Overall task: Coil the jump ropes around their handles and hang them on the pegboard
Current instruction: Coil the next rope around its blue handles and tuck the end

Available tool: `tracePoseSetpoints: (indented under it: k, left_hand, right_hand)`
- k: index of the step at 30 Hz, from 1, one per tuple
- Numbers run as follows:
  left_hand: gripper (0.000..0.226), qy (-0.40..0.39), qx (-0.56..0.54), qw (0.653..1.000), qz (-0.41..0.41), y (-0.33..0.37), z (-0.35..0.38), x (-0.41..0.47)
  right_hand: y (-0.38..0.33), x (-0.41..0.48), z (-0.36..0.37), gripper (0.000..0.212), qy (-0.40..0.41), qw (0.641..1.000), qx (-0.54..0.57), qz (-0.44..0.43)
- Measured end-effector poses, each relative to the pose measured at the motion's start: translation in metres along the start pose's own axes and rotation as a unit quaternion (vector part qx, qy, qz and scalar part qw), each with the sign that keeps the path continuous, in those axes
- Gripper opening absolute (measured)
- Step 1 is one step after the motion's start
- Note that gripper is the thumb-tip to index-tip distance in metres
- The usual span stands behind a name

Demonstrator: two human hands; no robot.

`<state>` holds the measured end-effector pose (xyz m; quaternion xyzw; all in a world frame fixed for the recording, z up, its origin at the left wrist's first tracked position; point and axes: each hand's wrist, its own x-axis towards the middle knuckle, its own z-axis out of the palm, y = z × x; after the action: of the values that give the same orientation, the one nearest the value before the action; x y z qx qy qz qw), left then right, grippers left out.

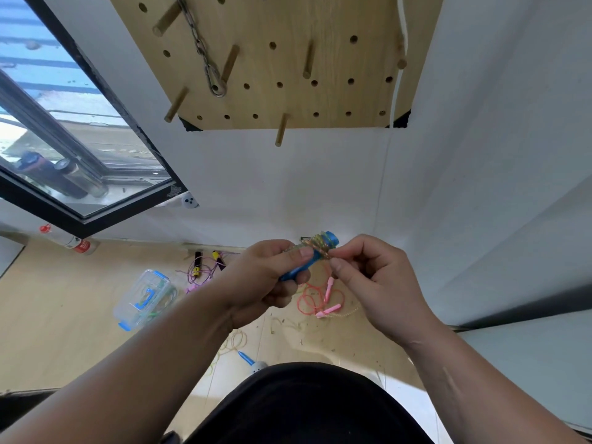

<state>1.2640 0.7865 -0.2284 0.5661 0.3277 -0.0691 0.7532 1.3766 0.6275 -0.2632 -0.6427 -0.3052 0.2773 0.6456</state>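
The blue handle [298,271] is gripped in the left hand [266,277]. The fingers are curled round its lower shaft and the thumb is laid along it, just under the coil [320,246] of yellowish rope wound about its upper end. At the right side of that handle, the outer turn of the coil is pinched between thumb and forefinger of the right hand [374,283]. The step in hand is judged to be the winding or securing of the last turns. Each turn should be laid snug against its neighbour under light tension and pinned by the left thumb before the pinch is released; otherwise the springy cord is likely to unwind. Whether a second handle is held within the same grip cannot be told. Below the handle, close to the body, a loose blue handle [246,358] lies on the floor [64,315] beside slack yellow rope [235,342]. If it belongs to the same rope, it should be drawn up and bundled in. Just beyond the handle, a pink jump rope [315,301] lies uncoiled on the floor. To the handle's left lie a purple rope [201,270] and a clear box [144,298]. High above the handle, the pegboard [275,100] is mounted on the wall. Its lowest peg [282,129] is bare, so a loop should be left free for hanging.
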Motion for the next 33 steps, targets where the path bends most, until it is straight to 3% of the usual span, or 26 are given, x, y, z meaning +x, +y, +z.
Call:
tracePoseSetpoints:
  k: [6,8,10,13,15,17,20,23,27,30,33]
  left_hand:
    - [0.022,0.075,-0.002,0.997,0.029,-0.003,0.004,0.007]
    - [0.029,0.143,0.172,0.972,0.073,-0.005,0.001,0.009]
    - [0.029,0.191,0.35,0.911,0.102,-0.007,-0.003,0.008]
    - [0.031,0.205,0.406,0.882,0.128,-0.006,-0.004,0.004]
    - [0.031,0.217,0.381,0.887,0.142,-0.007,0.0,0.004]
    - [0.031,0.223,0.308,0.915,0.133,-0.007,0.004,0.003]
    - [0.028,0.166,0.136,0.97,0.114,0.001,0.004,0.0]
    - [0.023,0.097,0.013,0.99,0.101,0.013,0.002,-0.01]
    - [0.017,0.001,-0.006,0.997,0.072,0.012,0.009,-0.019]
    - [0.017,-0.023,0.018,0.998,0.055,0.008,0.013,-0.02]
    - [0.016,-0.012,0.09,0.994,0.053,0.005,0.009,-0.022]
  right_hand:
    - [-0.003,0.002,0.004,0.022,0.044,0.999,-0.02,0.021]
    - [-0.005,0.001,0.003,0.017,0.069,0.996,-0.057,0.029]
    - [-0.005,-0.001,0.001,0.022,0.083,0.99,-0.113,0.023]
    - [-0.004,-0.006,0.002,0.026,0.075,0.984,-0.161,0.002]
    - [-0.005,-0.007,0.004,0.025,0.072,0.985,-0.157,-0.001]
    - [-0.007,-0.007,0.005,0.021,0.067,0.992,-0.11,0.009]
    - [-0.006,-0.007,0.001,0.016,0.047,0.997,-0.051,0.022]
    - [0.003,-0.009,-0.005,0.015,0.006,0.998,-0.015,0.054]
    - [0.012,-0.004,-0.01,0.018,-0.039,0.994,0.045,0.093]
    - [0.018,0.008,-0.02,0.023,-0.075,0.994,0.005,0.08]
    - [0.019,0.019,-0.035,0.012,-0.148,0.983,-0.083,0.066]
